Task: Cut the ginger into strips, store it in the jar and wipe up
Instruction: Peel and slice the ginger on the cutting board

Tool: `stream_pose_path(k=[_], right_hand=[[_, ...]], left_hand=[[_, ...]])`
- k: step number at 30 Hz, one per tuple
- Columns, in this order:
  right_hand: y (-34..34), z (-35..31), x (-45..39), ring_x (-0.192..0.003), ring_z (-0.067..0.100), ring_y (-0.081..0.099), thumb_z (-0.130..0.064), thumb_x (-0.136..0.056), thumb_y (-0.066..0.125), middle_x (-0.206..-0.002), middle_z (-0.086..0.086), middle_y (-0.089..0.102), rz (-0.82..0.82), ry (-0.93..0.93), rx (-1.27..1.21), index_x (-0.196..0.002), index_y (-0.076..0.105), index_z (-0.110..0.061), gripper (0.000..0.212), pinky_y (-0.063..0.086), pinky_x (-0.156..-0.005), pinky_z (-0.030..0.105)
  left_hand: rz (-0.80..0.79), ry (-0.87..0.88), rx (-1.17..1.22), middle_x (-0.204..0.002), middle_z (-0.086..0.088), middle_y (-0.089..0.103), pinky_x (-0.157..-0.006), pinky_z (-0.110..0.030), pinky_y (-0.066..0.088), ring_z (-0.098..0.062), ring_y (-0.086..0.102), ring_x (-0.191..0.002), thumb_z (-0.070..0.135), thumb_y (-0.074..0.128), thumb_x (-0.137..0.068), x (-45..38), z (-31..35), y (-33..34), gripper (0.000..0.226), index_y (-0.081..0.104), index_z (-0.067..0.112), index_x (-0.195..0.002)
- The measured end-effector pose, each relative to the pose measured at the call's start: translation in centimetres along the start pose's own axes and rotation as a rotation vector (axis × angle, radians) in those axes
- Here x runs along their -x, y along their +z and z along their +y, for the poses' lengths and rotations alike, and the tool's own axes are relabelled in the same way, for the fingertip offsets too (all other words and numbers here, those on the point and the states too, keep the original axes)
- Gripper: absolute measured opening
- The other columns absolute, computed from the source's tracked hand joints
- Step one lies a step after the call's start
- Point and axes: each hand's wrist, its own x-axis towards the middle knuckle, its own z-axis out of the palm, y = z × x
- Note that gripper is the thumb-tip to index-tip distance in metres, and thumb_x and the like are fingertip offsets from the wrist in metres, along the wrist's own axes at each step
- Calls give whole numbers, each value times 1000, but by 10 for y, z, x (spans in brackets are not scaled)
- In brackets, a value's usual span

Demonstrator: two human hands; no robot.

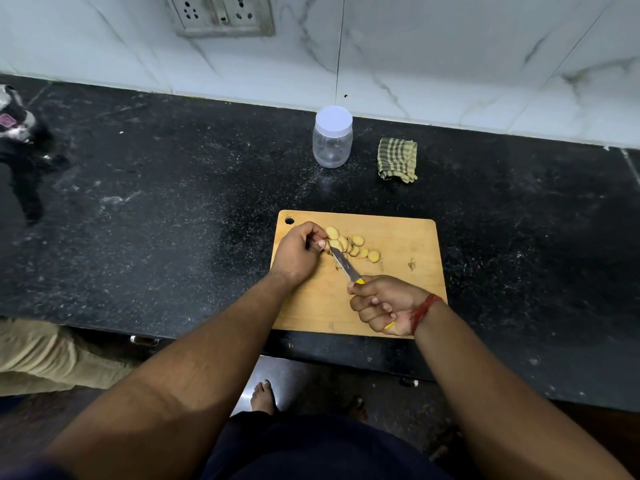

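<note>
Ginger slices [349, 244] lie in a loose overlapping row on the far left part of a wooden cutting board [398, 237], pale yellow rounds with brown edges. The left hand [298, 252] rests on the board at the left end of that row, its fingers curled and pinching something small at the fingertips beside the nearest slices; what it pinches is mostly hidden by the fingers. The right hand [384, 304] grips the yellow handle of a knife [343, 265], fingers wrapped round it, a red thread band [424, 308] on the wrist. The blade slants up and left from that hand, its tip meeting the slices just by the left fingertips. A tiny scrap of ginger [411, 263] sits apart to the right of the row.

The board lies on a black speckled counter [173, 202], near its front edge. Beyond the board, close to the wall, stands a clear plastic jar [332, 140] with a white lid on, upright. Just to its right lies a crumpled green checked cloth [397, 159], not touching the jar. Both are well apart from the board, with bare counter between. A socket panel [221, 15] sits on the marble-patterned wall above. At the far left edge a dark, blurred object [17, 119] stands on the counter; I cannot tell what it is.
</note>
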Motion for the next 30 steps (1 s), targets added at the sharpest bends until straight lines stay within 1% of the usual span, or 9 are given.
stream_pose_path(k=[3,6,9,11,14,19,22,24,30], right_hand=[[-3,4,-3,-32,0,21,-18,-104,44,-53,-8,28,-68,-11,-74,-82,47,-19,23,15,-28,11],[0,11,-4,-34,2,20,-17,-105,43,-55,-6,27,22,-67,-9,-86,45,-20,20,16,-32,10],[21,17,-5,-40,8,28,-19,-106,40,-58,-4,34,315,-215,407,-103,47,-20,7,21,-38,14],[31,17,-8,-48,9,37,-23,-106,39,-67,-6,42,522,-327,747,-126,46,-18,22,27,-42,22],[37,15,-11,-59,7,40,-21,-107,36,-79,-8,43,632,-377,1000,-136,41,-10,31,28,-48,21],[43,8,-12,-65,7,44,-17,-106,37,-97,-1,51,678,-377,1093,-139,42,-9,34,32,-50,22],[47,5,-11,-81,17,50,-14,-106,37,-115,8,59,692,-383,1135,-138,43,-8,33,37,-66,25],[49,4,-12,-87,19,50,-11,-105,36,-124,10,59,693,-369,1147,-139,43,-8,35,37,-70,27],[51,2,-20,-105,31,62,-5,-101,37,-121,17,62,725,-288,1206,-138,42,-5,37,40,-72,29]], left_hand=[[-4,22,-34,-106,0,66,-93,-26,47,-16,61,-100,7,61,-98,-1,-1,0,18,69,23,-99],[-4,24,-46,-106,0,64,-91,-23,45,-15,60,-100,8,61,-98,0,-1,0,16,70,21,-100],[-5,38,-59,-105,-1,64,-88,-23,44,-15,59,-98,7,61,-98,0,0,0,16,69,20,-100],[5,37,-50,-104,-2,66,-88,-27,47,-17,60,-97,6,62,-97,-1,-2,0,17,68,22,-98],[11,-13,3,-101,-2,68,-85,-28,50,-17,62,-93,6,63,-96,0,-1,0,20,62,24,-90],[17,-35,33,-101,1,69,-81,-23,49,-11,62,-91,7,64,-96,1,1,0,25,59,29,-84],[18,-29,25,-103,-1,69,-83,-26,50,-15,63,-94,8,64,-96,0,0,0,26,57,29,-82],[19,-23,5,-101,0,69,-81,-25,48,-15,62,-93,8,64,-96,-1,0,0,26,57,28,-81],[19,-22,-7,-101,0,69,-77,-17,45,-15,62,-93,8,65,-95,-1,0,0,22,58,23,-82]])
